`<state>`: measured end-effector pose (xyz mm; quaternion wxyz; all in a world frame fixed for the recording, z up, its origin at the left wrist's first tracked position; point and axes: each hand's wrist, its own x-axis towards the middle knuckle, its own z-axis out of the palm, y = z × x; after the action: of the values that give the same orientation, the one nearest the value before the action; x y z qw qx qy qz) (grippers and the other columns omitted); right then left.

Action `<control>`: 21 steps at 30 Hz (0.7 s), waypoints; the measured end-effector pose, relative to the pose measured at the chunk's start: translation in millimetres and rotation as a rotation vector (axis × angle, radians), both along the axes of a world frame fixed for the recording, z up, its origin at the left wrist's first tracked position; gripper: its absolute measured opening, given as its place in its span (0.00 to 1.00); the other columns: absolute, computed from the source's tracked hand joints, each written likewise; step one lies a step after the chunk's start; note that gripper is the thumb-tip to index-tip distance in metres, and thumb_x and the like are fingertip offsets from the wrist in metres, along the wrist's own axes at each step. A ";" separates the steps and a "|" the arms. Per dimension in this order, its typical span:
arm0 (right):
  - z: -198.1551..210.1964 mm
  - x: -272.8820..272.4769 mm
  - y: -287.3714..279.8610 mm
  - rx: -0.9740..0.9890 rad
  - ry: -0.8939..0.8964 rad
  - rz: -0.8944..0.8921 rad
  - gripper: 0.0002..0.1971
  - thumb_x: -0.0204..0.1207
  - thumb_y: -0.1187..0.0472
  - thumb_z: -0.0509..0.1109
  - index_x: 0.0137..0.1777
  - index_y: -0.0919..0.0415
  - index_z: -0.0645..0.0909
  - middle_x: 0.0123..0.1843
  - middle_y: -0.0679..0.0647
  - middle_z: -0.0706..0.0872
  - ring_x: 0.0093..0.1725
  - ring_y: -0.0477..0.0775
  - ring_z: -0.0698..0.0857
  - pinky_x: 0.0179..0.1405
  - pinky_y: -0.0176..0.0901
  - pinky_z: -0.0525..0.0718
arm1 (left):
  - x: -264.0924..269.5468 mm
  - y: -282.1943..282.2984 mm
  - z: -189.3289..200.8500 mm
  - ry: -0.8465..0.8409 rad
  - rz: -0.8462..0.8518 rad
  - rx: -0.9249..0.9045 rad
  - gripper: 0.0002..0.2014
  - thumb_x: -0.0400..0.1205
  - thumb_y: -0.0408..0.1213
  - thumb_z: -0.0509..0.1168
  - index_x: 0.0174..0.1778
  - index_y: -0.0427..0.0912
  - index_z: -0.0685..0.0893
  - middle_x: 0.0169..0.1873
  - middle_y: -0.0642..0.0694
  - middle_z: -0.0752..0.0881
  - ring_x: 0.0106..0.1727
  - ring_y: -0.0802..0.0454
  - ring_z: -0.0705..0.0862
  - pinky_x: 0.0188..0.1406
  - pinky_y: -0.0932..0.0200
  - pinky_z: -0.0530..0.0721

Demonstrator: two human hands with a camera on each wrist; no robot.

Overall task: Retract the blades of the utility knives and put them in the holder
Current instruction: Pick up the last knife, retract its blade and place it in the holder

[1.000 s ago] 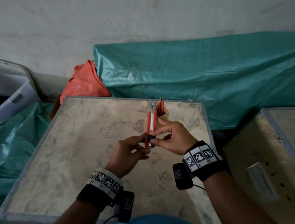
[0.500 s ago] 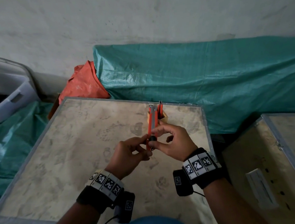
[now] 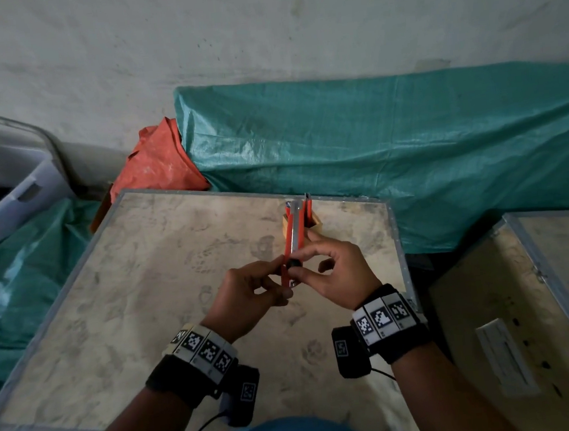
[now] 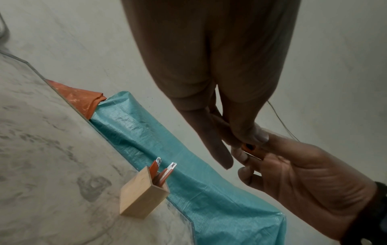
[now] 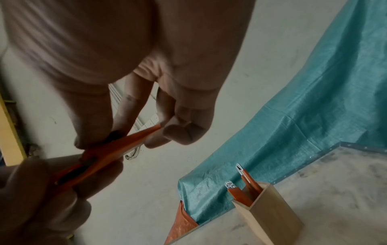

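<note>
An orange utility knife (image 3: 293,240) with a black slider is held above the table in both hands, tip pointing away toward the holder. My left hand (image 3: 249,295) pinches its near end (image 5: 69,174). My right hand (image 3: 329,270) grips its body, thumb at the black slider (image 3: 294,264). The small wooden holder (image 3: 315,228) stands near the table's far edge with two orange knives (image 5: 240,190) upright in it, also plain in the left wrist view as the holder (image 4: 140,197). I cannot tell whether the held knife's blade is in or out.
The table (image 3: 145,296) is a dusty board with a metal rim. A teal tarp (image 3: 408,153) and an orange cloth (image 3: 158,161) lie behind it. A grey bin (image 3: 4,178) sits far left, a wooden crate (image 3: 525,314) at right.
Both hands hold the knife in much the same place. The right thumb has slid toward the near end along the knife with the black slider.
</note>
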<state>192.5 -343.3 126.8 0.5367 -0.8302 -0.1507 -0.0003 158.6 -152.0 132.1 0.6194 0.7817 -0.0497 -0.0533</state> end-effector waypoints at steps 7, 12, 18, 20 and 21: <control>-6.3 0.3 7.8 0.001 -0.079 -0.126 0.12 0.65 0.51 0.85 0.42 0.55 0.87 0.50 0.44 0.92 0.54 0.38 0.88 0.42 0.35 0.85 | -0.4 2.1 -3.2 -0.013 -0.005 -0.004 0.30 0.71 0.14 0.73 0.61 0.50 0.87 0.41 0.52 0.93 0.35 0.56 0.90 0.43 0.57 0.93; -10.6 10.4 1.6 0.113 0.012 -0.099 0.07 0.75 0.60 0.78 0.52 0.55 0.90 0.47 0.48 0.93 0.48 0.47 0.91 0.50 0.50 0.92 | 1.3 6.8 -9.4 -0.001 -0.026 0.040 0.29 0.70 0.15 0.75 0.65 0.42 0.86 0.42 0.50 0.93 0.35 0.59 0.90 0.44 0.69 0.89; -15.3 20.8 -5.2 0.217 0.108 -0.066 0.13 0.75 0.69 0.77 0.57 0.56 0.91 0.46 0.55 0.95 0.44 0.54 0.94 0.48 0.56 0.94 | 4.2 2.2 -13.4 0.008 -0.025 0.051 0.29 0.69 0.20 0.78 0.64 0.47 0.86 0.43 0.60 0.93 0.37 0.56 0.92 0.47 0.71 0.88; -17.2 26.0 -7.4 0.236 0.134 -0.061 0.14 0.75 0.71 0.77 0.58 0.57 0.90 0.48 0.57 0.95 0.45 0.56 0.94 0.48 0.54 0.94 | 6.6 1.8 -17.0 0.002 0.000 0.032 0.29 0.68 0.21 0.79 0.62 0.49 0.86 0.45 0.56 0.94 0.38 0.55 0.92 0.48 0.71 0.88; -18.0 29.2 -8.5 0.238 0.144 -0.064 0.15 0.75 0.71 0.77 0.59 0.57 0.90 0.48 0.57 0.95 0.45 0.57 0.94 0.49 0.54 0.94 | 7.5 2.0 -17.9 0.019 0.023 0.032 0.29 0.67 0.22 0.80 0.62 0.49 0.86 0.47 0.54 0.93 0.40 0.55 0.92 0.48 0.72 0.87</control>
<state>221.7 -351.8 108.8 0.6406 -0.7628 -0.0842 0.0244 166.2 -150.0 114.2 0.6077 0.7916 -0.0342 -0.0543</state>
